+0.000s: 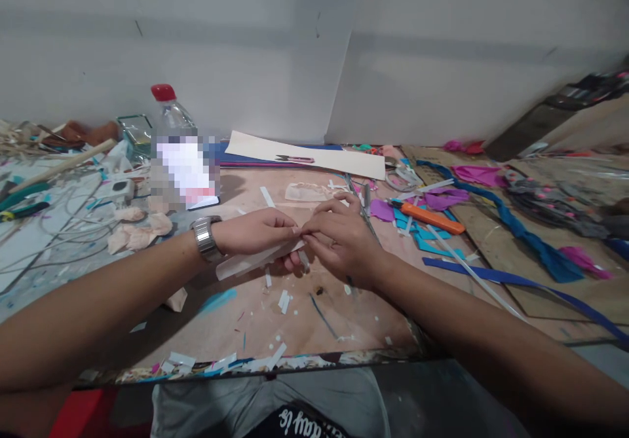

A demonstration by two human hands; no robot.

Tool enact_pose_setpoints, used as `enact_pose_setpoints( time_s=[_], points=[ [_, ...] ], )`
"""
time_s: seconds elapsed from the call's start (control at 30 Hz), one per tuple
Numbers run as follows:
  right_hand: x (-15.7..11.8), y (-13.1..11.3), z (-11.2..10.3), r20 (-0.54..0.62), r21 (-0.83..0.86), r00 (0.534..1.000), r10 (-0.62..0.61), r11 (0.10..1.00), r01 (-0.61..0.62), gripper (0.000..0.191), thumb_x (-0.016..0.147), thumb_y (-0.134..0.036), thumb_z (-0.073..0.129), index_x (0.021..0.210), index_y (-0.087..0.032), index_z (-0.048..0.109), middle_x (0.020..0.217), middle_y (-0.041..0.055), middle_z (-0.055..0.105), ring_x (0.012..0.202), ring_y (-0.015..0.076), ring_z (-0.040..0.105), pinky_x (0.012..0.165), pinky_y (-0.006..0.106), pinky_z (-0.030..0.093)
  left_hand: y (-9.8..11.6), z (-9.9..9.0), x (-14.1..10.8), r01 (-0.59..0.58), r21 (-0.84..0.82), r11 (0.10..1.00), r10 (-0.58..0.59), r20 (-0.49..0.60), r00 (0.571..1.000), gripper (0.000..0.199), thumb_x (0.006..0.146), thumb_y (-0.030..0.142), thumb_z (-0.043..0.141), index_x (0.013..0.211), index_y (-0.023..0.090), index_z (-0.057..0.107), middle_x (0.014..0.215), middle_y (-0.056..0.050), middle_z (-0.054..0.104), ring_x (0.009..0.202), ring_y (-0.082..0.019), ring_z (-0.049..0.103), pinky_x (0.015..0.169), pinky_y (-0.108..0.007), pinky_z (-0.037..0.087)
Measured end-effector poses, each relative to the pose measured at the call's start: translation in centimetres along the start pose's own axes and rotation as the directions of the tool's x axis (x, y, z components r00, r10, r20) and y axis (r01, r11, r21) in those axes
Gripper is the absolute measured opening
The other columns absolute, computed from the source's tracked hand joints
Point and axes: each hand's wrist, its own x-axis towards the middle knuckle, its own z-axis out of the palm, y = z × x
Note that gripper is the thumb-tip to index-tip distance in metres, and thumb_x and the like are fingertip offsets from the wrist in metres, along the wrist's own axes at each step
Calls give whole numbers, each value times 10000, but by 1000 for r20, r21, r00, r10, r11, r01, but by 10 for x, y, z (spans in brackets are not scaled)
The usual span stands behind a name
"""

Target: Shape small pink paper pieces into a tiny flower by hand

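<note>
Near the middle of the table my left hand [260,230], with a metal watch on the wrist, is closed around a translucent whitish strip [236,267]. The strip runs down to the left from under the palm. My right hand [341,236] meets it from the right, its thumb and fingertips pinched together at the strip's end; the exact grip is partly hidden. Just beyond the hands lies a similar pale strip [307,192] with a ragged edge. Small white paper scraps [284,302] are scattered below the hands.
At the back left stand a red-capped bottle [174,114] and a phone [189,173]. Small thread snips [295,159] rest on a cream strip [344,162] behind. On the right lie an orange utility knife [430,218], scissors [400,177] and a blue strip [535,287]; pliers [24,203] are far left.
</note>
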Motion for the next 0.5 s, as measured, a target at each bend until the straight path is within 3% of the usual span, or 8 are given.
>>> enact_pose_setpoints(
  time_s=[0.13,0.5],
  points=[
    [0,0,0,-25,-20,999,26,999,-26,119,977,-265,642,903,-260,736,824,-10,787,1008,237,667,1089,494,283,0,-2,0,4,78,997,-1,-35,999,468,998,572,602,985,119,721,926,-141,808,795,-185,769,756,-285,595],
    [0,-3,2,-5,-56,999,37,998,-37,95,968,-270,649,910,-252,723,828,-15,787,1058,246,663,1102,500,257,1,-1,1,11,277,961,22,-115,993,344,1013,400,530,860,144,701,778,-58,763,679,-159,720,682,-257,558]
  ],
)
